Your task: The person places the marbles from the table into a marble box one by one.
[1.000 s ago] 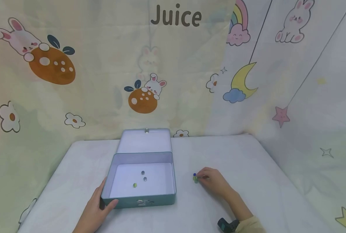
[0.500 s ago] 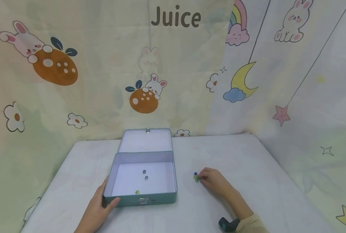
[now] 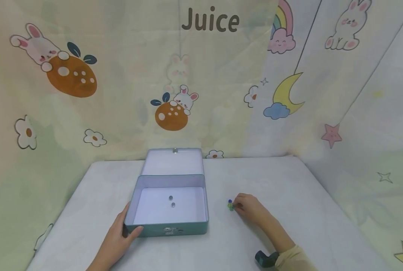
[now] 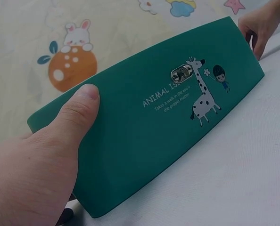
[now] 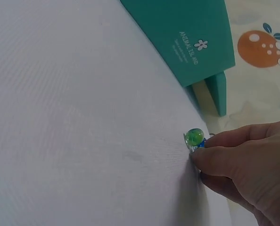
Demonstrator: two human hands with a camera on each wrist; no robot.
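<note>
My left hand (image 3: 115,239) grips the front left corner of a green tin box (image 3: 167,228), its thumb lying on the printed front wall. The box's lid (image 3: 174,162) stands open at the back. On the white box floor are two clear greyish marbles (image 3: 172,201). Right of the box, my right hand (image 3: 252,207) has thumb and fingers pinched together at a small group of glass marbles. A green marble (image 5: 195,137) shows at the fingertips in the right wrist view, with a blue marble (image 5: 201,142) partly hidden behind it.
All of this is on a white cloth-covered table (image 3: 272,177). Behind it hangs a printed curtain (image 3: 120,75) with rabbits and oranges. A dark device (image 3: 266,259) sits at my right wrist, by the sleeve.
A yellow-green marble in the box has rolled toward the front wall and out of sight. The right hand stays at the marbles, and the left keeps its grip; the head view has shifted slightly.
</note>
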